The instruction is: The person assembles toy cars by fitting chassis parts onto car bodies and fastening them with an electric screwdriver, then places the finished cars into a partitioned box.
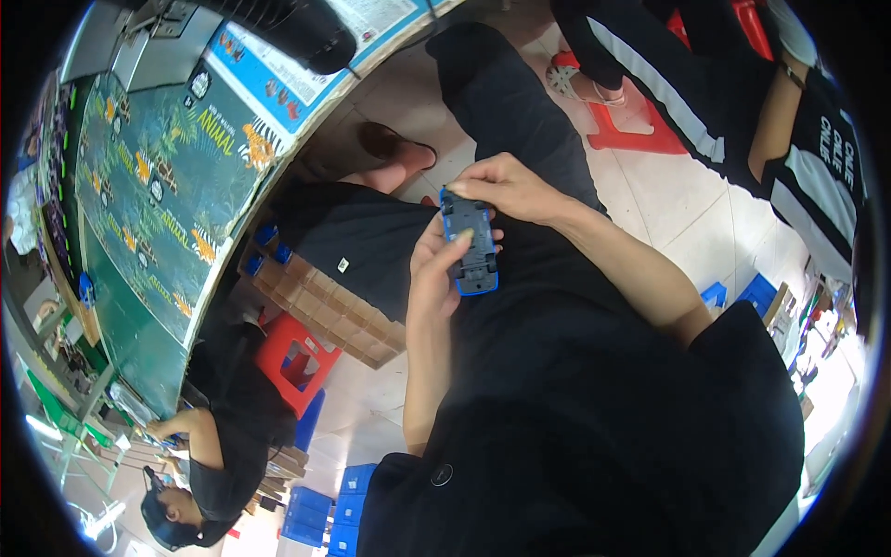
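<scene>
Blue toy car (477,230) with dark grey underside uppermost

Yellow lettering (216,133) (it repeats) marks the green sheet (139,213), white lettering (825,144) a black garment (806,165).

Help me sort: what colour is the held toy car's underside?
The underside is dark grey; see head view.

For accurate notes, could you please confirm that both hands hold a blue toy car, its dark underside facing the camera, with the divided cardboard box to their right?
Not quite: the head view shows the divided cardboard box to the left of the left hand and right hand. Both do hold the blue toy car as you describe.
</scene>
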The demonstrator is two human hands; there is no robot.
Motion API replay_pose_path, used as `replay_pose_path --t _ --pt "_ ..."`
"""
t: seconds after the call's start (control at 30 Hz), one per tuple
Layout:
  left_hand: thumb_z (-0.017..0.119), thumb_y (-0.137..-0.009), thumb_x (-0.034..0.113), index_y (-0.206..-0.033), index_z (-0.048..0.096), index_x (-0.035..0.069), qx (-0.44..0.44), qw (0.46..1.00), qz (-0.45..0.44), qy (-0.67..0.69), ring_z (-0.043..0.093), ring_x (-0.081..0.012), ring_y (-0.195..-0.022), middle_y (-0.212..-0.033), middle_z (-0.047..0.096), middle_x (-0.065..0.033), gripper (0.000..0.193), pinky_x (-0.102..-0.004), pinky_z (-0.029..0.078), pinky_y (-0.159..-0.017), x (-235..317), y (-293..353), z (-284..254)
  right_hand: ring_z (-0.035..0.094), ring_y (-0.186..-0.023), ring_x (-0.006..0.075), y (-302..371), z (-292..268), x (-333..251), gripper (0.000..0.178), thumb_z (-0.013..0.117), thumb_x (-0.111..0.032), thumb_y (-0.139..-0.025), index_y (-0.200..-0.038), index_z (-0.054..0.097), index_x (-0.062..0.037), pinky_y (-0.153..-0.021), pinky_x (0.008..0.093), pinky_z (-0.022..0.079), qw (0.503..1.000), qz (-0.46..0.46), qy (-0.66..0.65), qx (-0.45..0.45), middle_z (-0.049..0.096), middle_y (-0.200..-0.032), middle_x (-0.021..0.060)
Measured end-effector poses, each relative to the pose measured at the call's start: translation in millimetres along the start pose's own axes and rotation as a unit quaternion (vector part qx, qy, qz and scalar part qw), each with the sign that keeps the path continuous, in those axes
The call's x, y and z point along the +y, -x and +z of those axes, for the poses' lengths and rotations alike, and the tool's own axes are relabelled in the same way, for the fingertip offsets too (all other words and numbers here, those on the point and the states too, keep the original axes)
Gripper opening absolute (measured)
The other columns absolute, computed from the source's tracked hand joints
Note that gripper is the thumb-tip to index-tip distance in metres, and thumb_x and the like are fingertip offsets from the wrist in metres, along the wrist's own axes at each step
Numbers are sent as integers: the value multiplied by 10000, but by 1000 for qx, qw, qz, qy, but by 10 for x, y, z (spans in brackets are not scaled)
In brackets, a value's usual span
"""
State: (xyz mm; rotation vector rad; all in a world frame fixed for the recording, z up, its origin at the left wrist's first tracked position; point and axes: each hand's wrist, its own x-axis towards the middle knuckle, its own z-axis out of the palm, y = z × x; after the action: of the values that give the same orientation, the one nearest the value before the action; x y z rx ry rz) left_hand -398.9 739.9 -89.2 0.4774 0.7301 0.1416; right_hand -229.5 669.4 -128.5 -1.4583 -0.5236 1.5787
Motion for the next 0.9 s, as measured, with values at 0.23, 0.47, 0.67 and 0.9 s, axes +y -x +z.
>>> replay_pose_path --t 0.23,0.47,0.67,0.9 --pt "768 -837 39 -1240 550 -42 104 947 156 -262 644 -109 -939 -1089 675 -76 465 -264 517 -825 57 160 345 640 -1088 216 129 -92 190 341 663 -288 -956 -1200 653 -49 -996 382 484 939 -48 -337 -60 687 -1108 109" --pt "812 -784 93 -1255 552 -35 136 848 237 -454 671 -189 -959 -1073 677 -137 553 -291 528 -850 72 218 414 636 -1103 237 142 -61 170 359 706 -305 -918 -1169 658 -53 -1018 403 486 917 -60 -386 -86 684 -1118 123" --pt "787 -792 152 -1178 603 -45 184 796 269 -510 706 -320 -898 -1010 695 -210 471 -361 548 -785 96 216 461 634 -1111 240 173 -26 101 373 717 -313 -909 -1147 661 -32 -1025 407 483 928 -72 -357 -85 680 -1121 133" --pt "769 -800 174 -1043 663 -18 209 781 298 -507 701 -357 -725 -833 694 -201 327 -393 549 -637 89 166 450 634 -1109 240 196 -27 105 365 694 -305 -928 -1148 662 -16 -1036 393 470 934 -91 -335 -83 678 -1130 141"
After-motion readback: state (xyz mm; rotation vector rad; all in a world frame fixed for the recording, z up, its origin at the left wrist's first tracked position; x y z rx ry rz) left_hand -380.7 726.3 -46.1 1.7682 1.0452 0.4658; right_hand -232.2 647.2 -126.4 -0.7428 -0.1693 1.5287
